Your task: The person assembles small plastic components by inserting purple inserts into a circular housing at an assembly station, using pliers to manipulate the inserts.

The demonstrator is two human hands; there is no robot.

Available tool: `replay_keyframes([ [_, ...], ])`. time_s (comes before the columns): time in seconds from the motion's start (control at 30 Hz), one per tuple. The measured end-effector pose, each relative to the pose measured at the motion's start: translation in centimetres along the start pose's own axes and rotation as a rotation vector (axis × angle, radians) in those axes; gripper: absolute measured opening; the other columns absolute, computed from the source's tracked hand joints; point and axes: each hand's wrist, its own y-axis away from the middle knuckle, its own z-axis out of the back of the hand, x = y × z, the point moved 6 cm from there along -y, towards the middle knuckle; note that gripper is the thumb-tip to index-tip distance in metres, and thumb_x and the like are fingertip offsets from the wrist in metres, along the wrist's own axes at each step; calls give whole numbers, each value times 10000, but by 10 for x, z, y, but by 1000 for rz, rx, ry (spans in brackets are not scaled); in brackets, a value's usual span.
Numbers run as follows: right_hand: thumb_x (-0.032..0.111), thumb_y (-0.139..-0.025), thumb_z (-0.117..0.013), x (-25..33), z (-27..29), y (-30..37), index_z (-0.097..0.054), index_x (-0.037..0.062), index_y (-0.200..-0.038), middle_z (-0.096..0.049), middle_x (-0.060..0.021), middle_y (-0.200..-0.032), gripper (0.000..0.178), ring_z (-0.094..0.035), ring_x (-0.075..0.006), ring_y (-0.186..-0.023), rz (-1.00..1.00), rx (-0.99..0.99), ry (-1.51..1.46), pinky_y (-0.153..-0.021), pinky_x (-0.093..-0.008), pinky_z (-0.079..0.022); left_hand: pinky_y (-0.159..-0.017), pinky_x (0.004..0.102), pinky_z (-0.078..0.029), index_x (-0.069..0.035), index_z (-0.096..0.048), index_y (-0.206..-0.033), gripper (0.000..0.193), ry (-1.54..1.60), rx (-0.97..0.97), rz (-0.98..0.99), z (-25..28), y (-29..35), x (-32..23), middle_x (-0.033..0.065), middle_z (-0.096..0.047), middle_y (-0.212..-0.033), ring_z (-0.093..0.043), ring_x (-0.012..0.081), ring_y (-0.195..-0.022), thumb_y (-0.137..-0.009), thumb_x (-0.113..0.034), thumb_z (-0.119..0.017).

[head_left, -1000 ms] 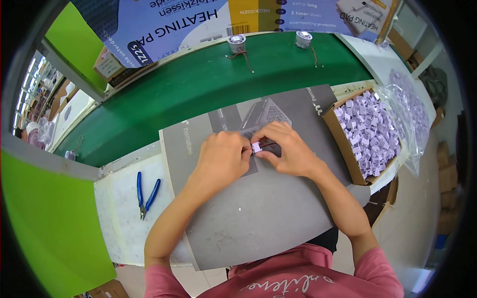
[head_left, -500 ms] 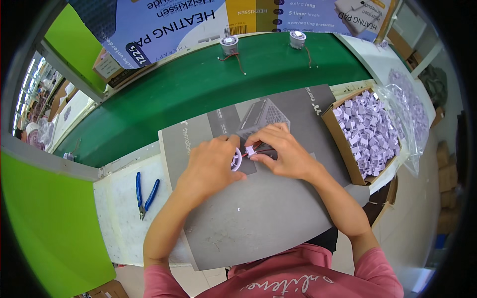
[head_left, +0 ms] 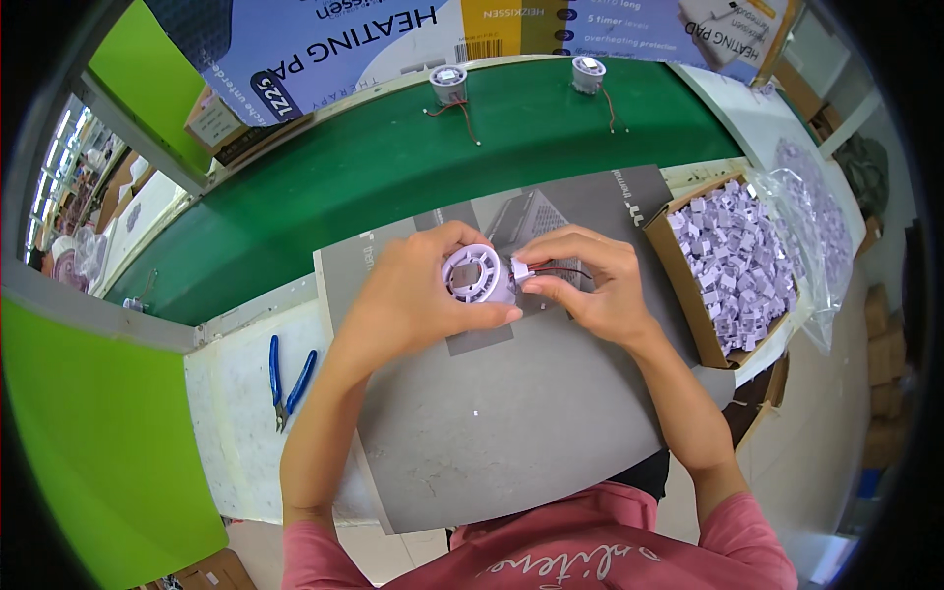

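White round housing was over the gray board, left hand wrapped round its side, and the right hand had a lil' white connector pinched just beside it.

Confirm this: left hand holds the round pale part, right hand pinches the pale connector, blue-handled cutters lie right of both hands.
Partly wrong: the left hand holds the round pale part and the right hand pinches the pale connector, but the head view shows the blue-handled cutters lying left of both hands, not right.
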Motion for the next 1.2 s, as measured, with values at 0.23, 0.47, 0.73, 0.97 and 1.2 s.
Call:
replay_keyframes([
  [0.23,-23,-775,-790,-4,0,3,-735,-5,-1010,-732,-132,-1010,242,-709,-194,-908,-21,-30,-57,-823,-309,-587,-748,248,-543,30,-656,-1042,582,-47,23,56,0,-1,-9,56,-692,-918,-657,104,-828,-634,-277,-937],
  [0.47,-48,-786,-769,-2,2,4,-733,-25,-983,-731,-158,-995,202,-707,-219,-923,2,-102,-131,-833,-323,-569,-768,254,-547,43,-643,-1050,588,64,-30,31,0,0,-11,69,-684,-944,-662,114,-850,-645,-265,-936],
  [0.73,-78,-770,-761,6,5,7,-740,-24,-963,-732,-162,-989,202,-700,-225,-912,49,-183,-140,-806,-318,-549,-833,277,-546,37,-638,-1071,608,141,-22,60,0,0,-18,80,-684,-1000,-678,150,-925,-629,-250,-941],
  [0.97,-102,-745,-775,20,9,12,-731,-43,-979,-732,-185,-986,245,-689,-237,-901,122,-258,-82,-790,-331,-553,-797,278,-568,32,-639,-1075,602,177,-20,66,2,5,-31,81,-693,-998,-691,153,-923,-626,-236,-936],
  [1.2,-113,-747,-775,26,9,17,-723,-52,-984,-731,-196,-972,250,-687,-251,-914,93,-331,-130,-783,-329,-555,-785,273,-581,21,-639,-1097,599,229,-36,45,-1,9,-39,82,-698,-1012,-692,143,-935,-628,-203,-935],
])
